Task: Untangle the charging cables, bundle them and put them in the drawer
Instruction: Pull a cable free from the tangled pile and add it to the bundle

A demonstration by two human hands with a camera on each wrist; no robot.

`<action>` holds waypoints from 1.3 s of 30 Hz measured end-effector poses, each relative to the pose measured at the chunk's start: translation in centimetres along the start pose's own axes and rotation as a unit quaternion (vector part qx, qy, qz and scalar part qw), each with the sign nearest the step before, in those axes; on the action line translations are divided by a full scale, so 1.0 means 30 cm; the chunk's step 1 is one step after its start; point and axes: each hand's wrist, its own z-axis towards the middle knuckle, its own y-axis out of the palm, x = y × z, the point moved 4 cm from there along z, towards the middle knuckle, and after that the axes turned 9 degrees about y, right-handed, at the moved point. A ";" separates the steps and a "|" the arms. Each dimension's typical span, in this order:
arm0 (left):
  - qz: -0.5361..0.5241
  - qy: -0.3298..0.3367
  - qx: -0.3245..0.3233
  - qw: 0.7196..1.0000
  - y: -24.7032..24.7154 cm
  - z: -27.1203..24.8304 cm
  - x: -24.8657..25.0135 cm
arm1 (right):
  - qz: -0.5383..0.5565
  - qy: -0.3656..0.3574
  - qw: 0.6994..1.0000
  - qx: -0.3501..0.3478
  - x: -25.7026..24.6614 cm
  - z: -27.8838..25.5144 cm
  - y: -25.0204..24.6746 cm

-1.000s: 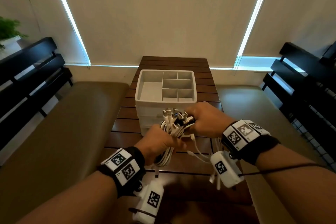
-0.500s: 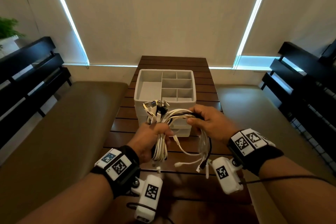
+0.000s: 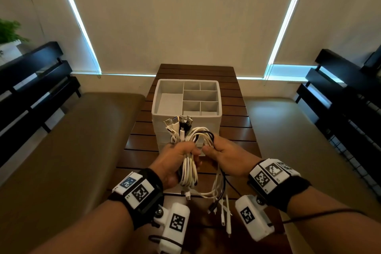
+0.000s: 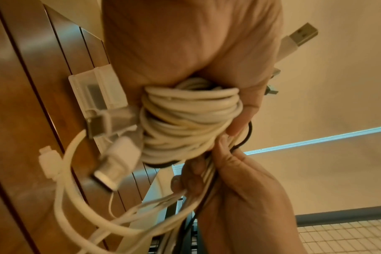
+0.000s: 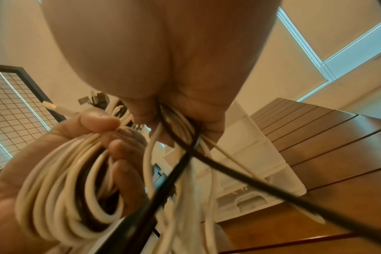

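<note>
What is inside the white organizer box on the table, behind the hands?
The white organizer box shows six open compartments on top, and their visible floors look bare. The cable bundle and both hands cover its front, so whatever its drawers hold cannot be seen.

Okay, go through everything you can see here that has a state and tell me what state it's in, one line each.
Left hand: fist wrapped round the coiled cables.
Right hand: pinching the loose strands beside the coil.
Cables: mostly white, one black; partly coiled, loose ends hanging below the hands, plugs sticking up.
Organizer box: on the table, top compartments open and empty.
Drawers: front ones look closed.
Window blinds: pulled down.
</note>
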 end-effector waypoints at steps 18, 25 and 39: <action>0.043 0.008 -0.020 0.999 0.014 0.006 0.000 | -0.101 0.054 0.992 -0.053 -0.046 -0.011 0.010; 0.033 0.029 -0.043 0.998 0.023 0.004 0.028 | -0.080 0.076 0.990 -0.083 -0.059 -0.008 -0.040; -0.003 -0.025 -0.160 0.987 0.070 -0.012 0.036 | -0.119 0.002 0.990 0.082 -0.105 0.004 -0.126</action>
